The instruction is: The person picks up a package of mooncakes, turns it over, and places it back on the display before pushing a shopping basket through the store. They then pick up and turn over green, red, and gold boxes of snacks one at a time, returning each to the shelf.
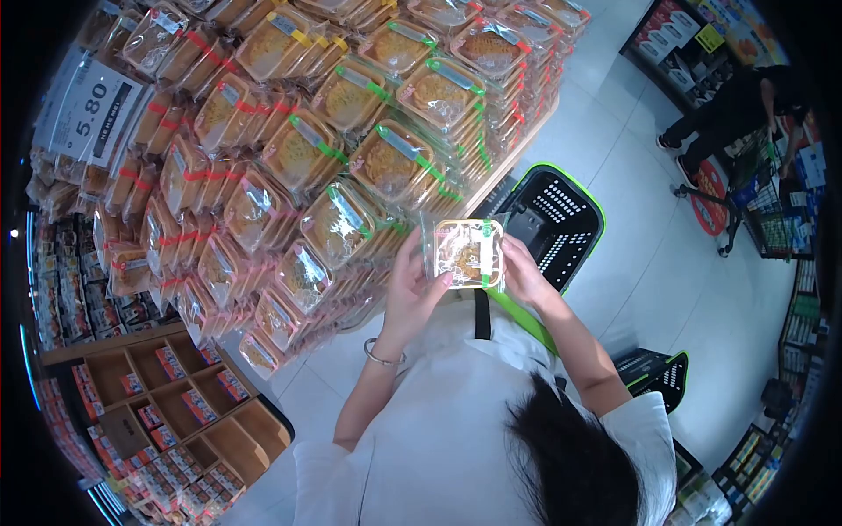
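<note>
Pale tiled floor [605, 289] runs between a wooden compartment shelf [189, 403] and stocked store shelving [802, 324].

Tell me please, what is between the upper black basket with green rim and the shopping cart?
Bare tiled floor lies between the basket and the cart, in the head view.

We've got a clear-wrapped square pack [469, 255] here, golden-brown food visible inside, pale rim, green-and-white label strip down one side. It's face up between both hands [467, 279], just above the front of our shirt.
</note>
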`<action>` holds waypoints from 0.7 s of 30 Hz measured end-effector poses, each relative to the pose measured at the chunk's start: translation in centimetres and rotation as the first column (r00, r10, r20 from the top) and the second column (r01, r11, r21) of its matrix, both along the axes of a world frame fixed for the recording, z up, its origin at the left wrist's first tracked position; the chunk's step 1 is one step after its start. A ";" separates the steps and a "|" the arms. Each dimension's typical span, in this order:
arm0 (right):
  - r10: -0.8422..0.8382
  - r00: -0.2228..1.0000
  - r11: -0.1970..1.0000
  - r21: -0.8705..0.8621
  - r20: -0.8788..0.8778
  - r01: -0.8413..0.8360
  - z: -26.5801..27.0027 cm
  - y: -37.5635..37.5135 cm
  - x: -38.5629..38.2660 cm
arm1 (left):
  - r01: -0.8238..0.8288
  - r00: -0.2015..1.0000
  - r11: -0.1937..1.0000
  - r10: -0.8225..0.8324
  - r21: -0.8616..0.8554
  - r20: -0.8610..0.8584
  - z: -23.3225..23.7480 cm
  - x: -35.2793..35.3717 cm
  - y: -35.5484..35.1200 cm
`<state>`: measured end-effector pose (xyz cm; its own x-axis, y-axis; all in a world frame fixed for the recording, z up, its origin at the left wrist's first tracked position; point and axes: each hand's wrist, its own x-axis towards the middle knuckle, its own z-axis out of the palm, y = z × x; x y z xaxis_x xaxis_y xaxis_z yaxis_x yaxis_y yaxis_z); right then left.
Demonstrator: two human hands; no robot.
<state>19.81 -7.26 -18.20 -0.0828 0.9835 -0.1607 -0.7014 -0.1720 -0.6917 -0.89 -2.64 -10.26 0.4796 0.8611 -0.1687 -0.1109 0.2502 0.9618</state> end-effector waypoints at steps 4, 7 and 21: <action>-0.010 1.000 1.000 -0.003 0.024 0.010 -0.1 0.0 0.0 | 0.008 1.000 1.000 -0.009 -0.014 -0.011 0.1 0.0 0.1; -0.031 1.000 1.000 -0.008 -0.002 0.031 0.0 0.0 -0.2 | 0.007 1.000 1.000 -0.007 0.005 0.005 -0.2 0.1 0.1; -0.027 1.000 0.994 -0.105 0.011 0.028 0.3 0.1 -0.2 | 0.031 0.979 0.986 0.003 0.165 -0.206 -0.5 -0.5 -0.3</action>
<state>19.59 -7.19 -17.89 -0.0540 0.9630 -0.2642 -0.7004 -0.2251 -0.6773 -1.42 -2.92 -10.81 0.4621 0.8787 -0.1194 0.0947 0.0849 0.9919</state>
